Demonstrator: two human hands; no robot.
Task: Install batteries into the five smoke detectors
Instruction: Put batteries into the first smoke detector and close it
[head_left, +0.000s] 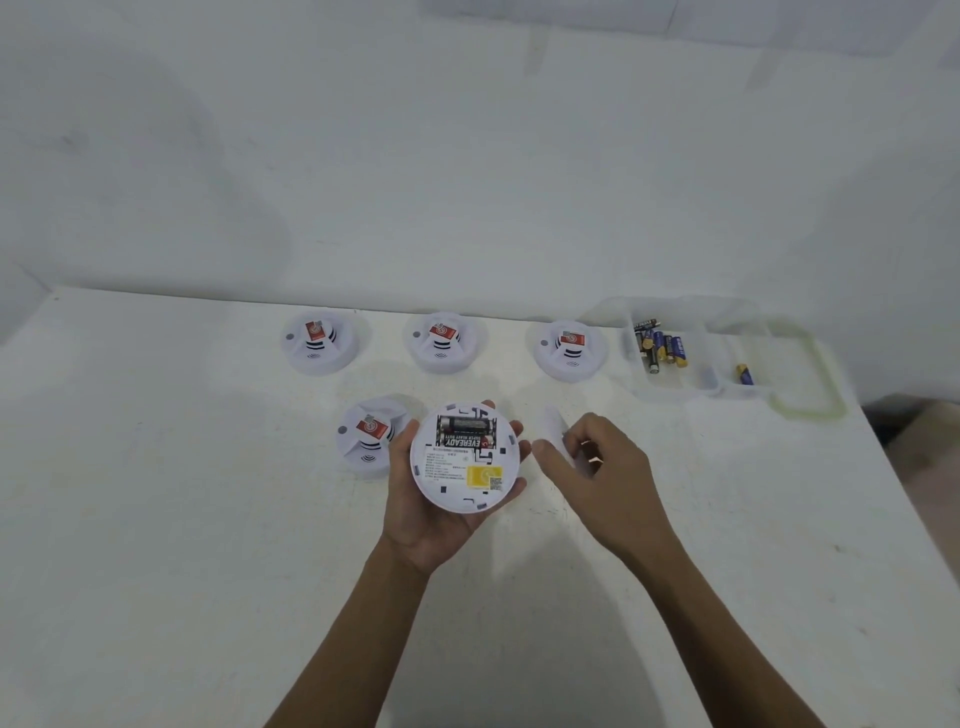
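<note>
The left hand (441, 499) cups an upturned smoke detector (464, 457), batteries (464, 434) seated. The right hand's (602, 462) curled fingers (545, 448) seem to pinch its white cover (555, 422); snapping it on looks next.

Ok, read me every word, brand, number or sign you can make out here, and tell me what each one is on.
"EVEREADY": on the battery in the detector held in the left hand, reading upside down.
A smaller line beside it: too blurred to read.
White label and yellow sticker with a code square on that detector: too small.
Red stickers on the four other detectors: a round logo, no legible words.
Batteries in the clear box: print too small.
</note>
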